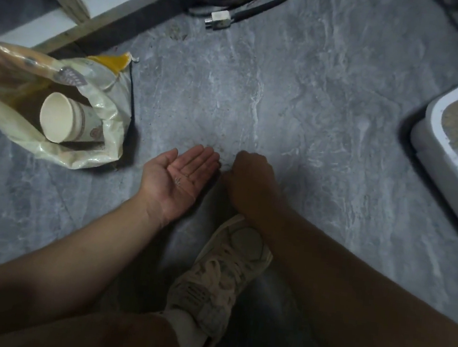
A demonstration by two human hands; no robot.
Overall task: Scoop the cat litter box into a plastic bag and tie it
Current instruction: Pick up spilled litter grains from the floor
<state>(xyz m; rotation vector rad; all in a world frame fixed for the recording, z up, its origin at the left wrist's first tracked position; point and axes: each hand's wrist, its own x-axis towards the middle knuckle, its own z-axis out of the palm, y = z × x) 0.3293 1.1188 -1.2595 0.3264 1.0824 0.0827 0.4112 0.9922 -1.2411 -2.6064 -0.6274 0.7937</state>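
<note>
The litter box (437,158), white with sandy litter inside, sits at three o'clock on the grey floor (289,94). The plastic bag (107,118) lies open at nine o'clock, a paper cup (64,118) inside. At centre the left hand (178,175) lies palm up, fingers straight, a few grains on it; beside it the right hand (250,181) is knuckles-up, fingers curled; whether it holds anything cannot be told.
</note>
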